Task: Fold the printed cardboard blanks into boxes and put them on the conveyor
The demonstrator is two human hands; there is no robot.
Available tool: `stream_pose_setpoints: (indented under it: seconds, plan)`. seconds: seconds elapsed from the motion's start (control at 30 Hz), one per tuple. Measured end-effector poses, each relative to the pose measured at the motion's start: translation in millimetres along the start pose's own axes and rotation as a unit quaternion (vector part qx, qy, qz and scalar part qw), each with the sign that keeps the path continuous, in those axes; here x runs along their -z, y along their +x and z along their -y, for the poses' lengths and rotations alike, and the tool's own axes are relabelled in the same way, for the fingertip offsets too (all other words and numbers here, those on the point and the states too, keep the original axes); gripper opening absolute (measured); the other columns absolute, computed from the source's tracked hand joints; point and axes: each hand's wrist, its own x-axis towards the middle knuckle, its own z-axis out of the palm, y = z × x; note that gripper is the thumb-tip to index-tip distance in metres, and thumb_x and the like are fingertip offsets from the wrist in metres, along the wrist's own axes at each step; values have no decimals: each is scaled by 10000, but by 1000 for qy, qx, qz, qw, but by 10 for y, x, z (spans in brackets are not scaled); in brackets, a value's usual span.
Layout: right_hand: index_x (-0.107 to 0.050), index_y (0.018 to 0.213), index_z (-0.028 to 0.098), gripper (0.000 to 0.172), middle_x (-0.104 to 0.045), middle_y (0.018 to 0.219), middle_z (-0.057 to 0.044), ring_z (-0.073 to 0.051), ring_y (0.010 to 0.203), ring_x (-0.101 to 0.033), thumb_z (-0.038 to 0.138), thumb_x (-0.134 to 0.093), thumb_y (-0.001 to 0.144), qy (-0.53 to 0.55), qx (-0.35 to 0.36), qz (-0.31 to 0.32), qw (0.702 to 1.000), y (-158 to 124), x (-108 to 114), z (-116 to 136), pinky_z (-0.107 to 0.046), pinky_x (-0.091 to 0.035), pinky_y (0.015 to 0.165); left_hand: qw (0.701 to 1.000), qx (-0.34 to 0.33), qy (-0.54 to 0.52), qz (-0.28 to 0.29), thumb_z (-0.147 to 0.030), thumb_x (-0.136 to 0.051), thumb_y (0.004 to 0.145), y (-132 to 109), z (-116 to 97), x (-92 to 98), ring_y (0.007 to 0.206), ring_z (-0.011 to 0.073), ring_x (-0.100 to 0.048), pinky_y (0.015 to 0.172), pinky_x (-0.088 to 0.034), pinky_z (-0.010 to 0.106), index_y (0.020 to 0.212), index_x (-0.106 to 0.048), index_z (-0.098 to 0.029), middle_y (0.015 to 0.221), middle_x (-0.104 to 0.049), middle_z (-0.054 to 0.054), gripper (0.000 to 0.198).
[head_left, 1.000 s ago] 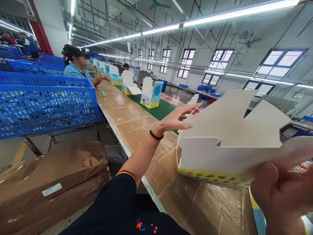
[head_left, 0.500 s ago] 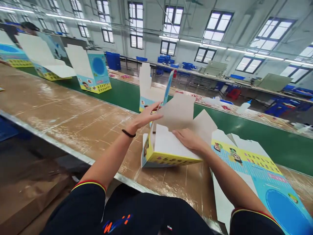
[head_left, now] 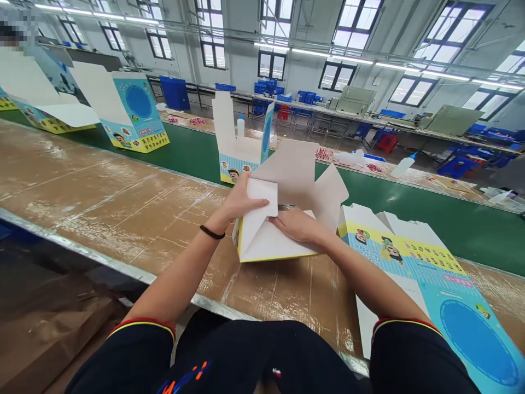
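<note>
A partly folded carton (head_left: 266,243) with white inner faces and yellow edges lies on the brown-covered table in front of me. My left hand (head_left: 241,201) grips a small white flap at its left side, thumb on top and fingers behind. My right hand (head_left: 296,224) presses on the white flap along the near side, its fingertips near the left hand's thumb. Two larger flaps (head_left: 293,161) stand up at the far side and the right. What lies under my right fingers is hidden.
Flat printed cartons (head_left: 435,290) lie at the right. Behind the carton runs a green belt (head_left: 188,148) bearing an open box (head_left: 238,166), with more boxes (head_left: 137,117) at the left. A glue bottle (head_left: 404,165) stands beyond it. A person is partly visible at far left.
My left hand has come down onto the small left flap, now folded inward. My right hand has shifted left along the near flap. The view has turned slightly.
</note>
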Motion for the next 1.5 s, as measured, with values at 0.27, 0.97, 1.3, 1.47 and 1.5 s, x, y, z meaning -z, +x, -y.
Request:
stream_pose_setpoints:
  seconds: [0.27, 0.97, 1.3, 1.47, 1.5]
  plan:
    - [-669, 1211, 245, 280, -702, 1197, -117, -276, 1186, -626, 331, -462, 1042, 109, 21, -518, 848, -359, -34, -814, -483, -459, 1073, 996, 73, -14, -44, -273, -768, 512, 166, 89, 139, 1062, 310, -672, 911, -585, 448, 1058, -523, -193, 1060, -680, 66, 604]
    - [-731, 770, 234, 286, -622, 1329, -71, -318, 1295, -536, 501, -631, 801, 561, 11, -267, 783, 527, -515, -1083, -450, -416, 1110, 994, -71, 43, -73, -321, -614, 678, 231, 403, 59, 1162, 285, -594, 1118, -439, 457, 574, -697, -223, 1091, -659, 57, 165]
    - [-468, 1493, 244, 898, -413, 1531, -133, -359, 1344, -483, 373, -832, 683, 277, -53, -126, 951, 477, -129, -851, -553, -388, 1165, 872, -21, 470, 136, -588, -747, 672, 282, 66, 97, 1329, 435, -462, 1088, -397, 527, 1423, -512, -211, 1388, -569, 170, 873]
    - [-489, 1465, 253, 867, -442, 1496, -122, -359, 1351, -472, 347, -827, 672, 273, -52, -145, 950, 494, -173, -814, -568, -387, 1165, 852, -27, 503, 146, -632, -742, 651, 230, -4, 60, 1316, 435, -467, 1085, -399, 522, 1467, -466, -190, 1401, -552, 193, 968]
    - [-503, 1457, 247, 853, -441, 1503, -121, -354, 1375, -454, 364, -829, 677, 296, -43, -151, 942, 501, -197, -847, -552, -369, 1185, 855, -36, 497, 147, -650, -742, 638, 234, 8, 65, 1301, 437, -476, 1089, -396, 525, 1456, -478, -169, 1379, -561, 202, 985]
